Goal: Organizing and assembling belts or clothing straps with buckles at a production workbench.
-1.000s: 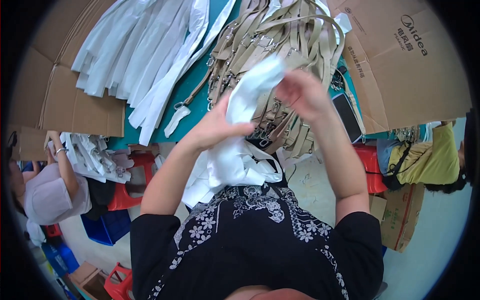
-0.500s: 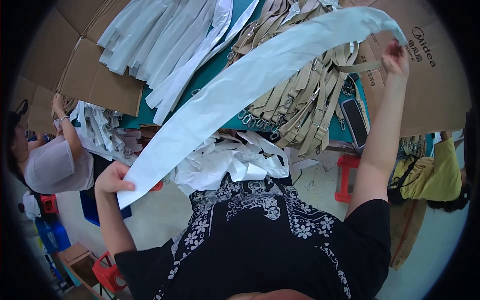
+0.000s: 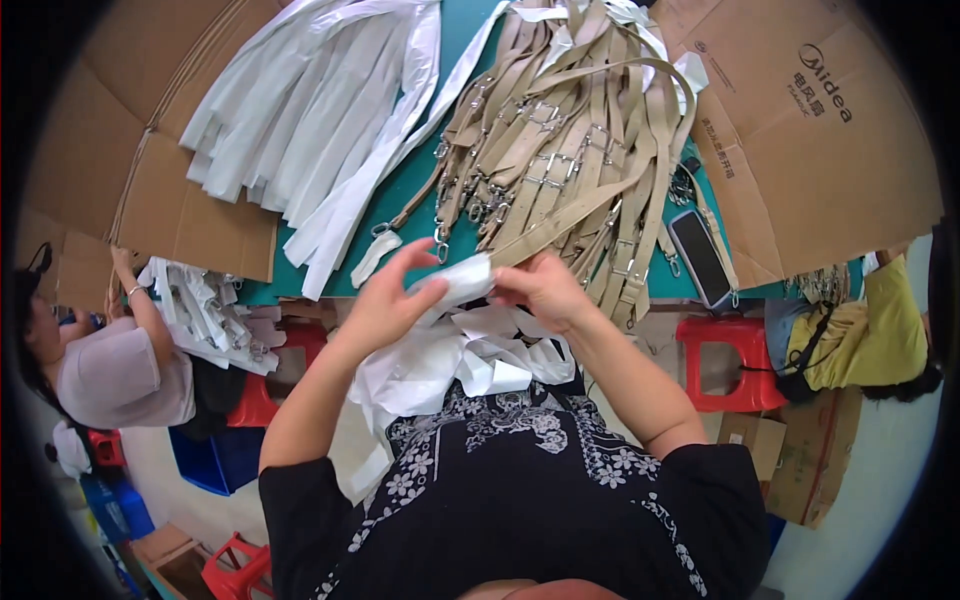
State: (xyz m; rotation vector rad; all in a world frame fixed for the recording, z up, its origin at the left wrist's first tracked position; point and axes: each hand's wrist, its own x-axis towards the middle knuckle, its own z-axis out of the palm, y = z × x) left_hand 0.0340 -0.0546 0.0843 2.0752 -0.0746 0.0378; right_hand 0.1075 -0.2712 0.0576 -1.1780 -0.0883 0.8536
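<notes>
Just in front of the table edge my hands are close together. My left hand [image 3: 392,305] has a bunched end of a thin white plastic sleeve [image 3: 466,281] between thumb and fingers. Beside it, my right hand [image 3: 548,290] pinches the end of a beige strap [image 3: 570,222] at the sleeve's mouth. Whether the strap tip is inside the sleeve cannot be made out. That strap runs back up to a heap of beige straps [image 3: 545,140] with metal buckles and clips on the green table. Crumpled white strips [image 3: 430,365] lie over my lap below the hands.
Flat white sleeves [image 3: 300,110] lie fanned out at the table's left. Cardboard [image 3: 800,150] stands at the right, with more cardboard [image 3: 205,210] at the left. A phone [image 3: 700,255] rests near the right edge. Other people sit on both sides, near red stools [image 3: 728,365].
The long white sleeve was stretched between my widely spread hands. Now both hands have come together at the middle, the sleeve is bunched, and my right hand has a beige strap.
</notes>
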